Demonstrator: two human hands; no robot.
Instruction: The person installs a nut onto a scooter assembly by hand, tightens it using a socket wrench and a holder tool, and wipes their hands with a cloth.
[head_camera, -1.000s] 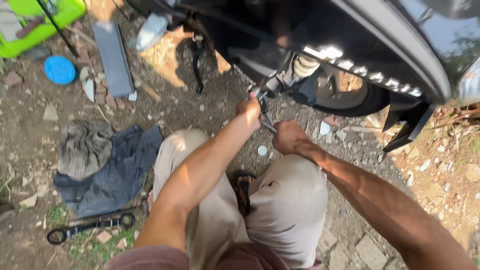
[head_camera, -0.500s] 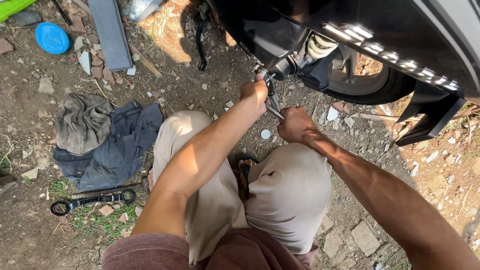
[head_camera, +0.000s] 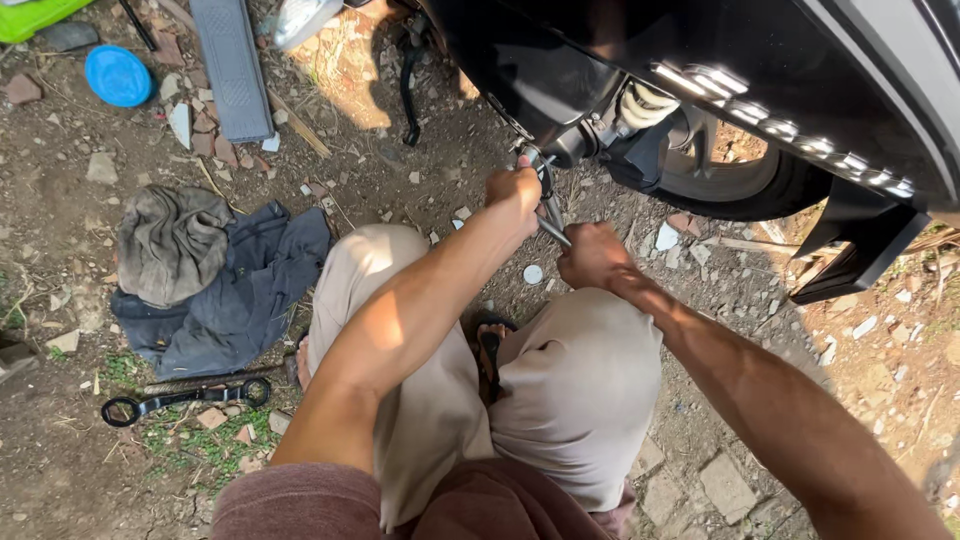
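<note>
Head view, looking straight down past my own lap: I'm crouched on bare dirt in light khaki trousers (head_camera: 560, 400), knees apart, a sandalled foot (head_camera: 488, 350) showing between them. Both forearms reach forward and meet just beyond the knees.

My right hand (head_camera: 592, 255) is clenched into a fist around the lower end of a slim metal tool (head_camera: 550, 215); its shaft runs up and away from that fist. My left hand (head_camera: 515, 190) is closed over the upper part of the same tool, fingers wrapped, right where it meets the underside of the motorcycle (head_camera: 700, 90). What the tool's tip sits on I cannot tell, as it is hidden by the hand and in shadow.

On the ground just beside the hands lies a small round pale disc (head_camera: 533, 273). To my left, near my knee, a black ring spanner (head_camera: 185, 398) lies flat among tufts of grass, and beyond it a dark blue cloth (head_camera: 240, 300) is spread with a crumpled grey rag (head_camera: 170, 240) on top.

Farther out, the black bodywork and rear wheel (head_camera: 740, 180) fill the upper right, with a pale coil spring (head_camera: 645, 100) showing. At the far upper left lie a grey flat panel (head_camera: 232, 65), a blue round lid (head_camera: 118, 75) and the corner of a green tray (head_camera: 35, 15).
</note>
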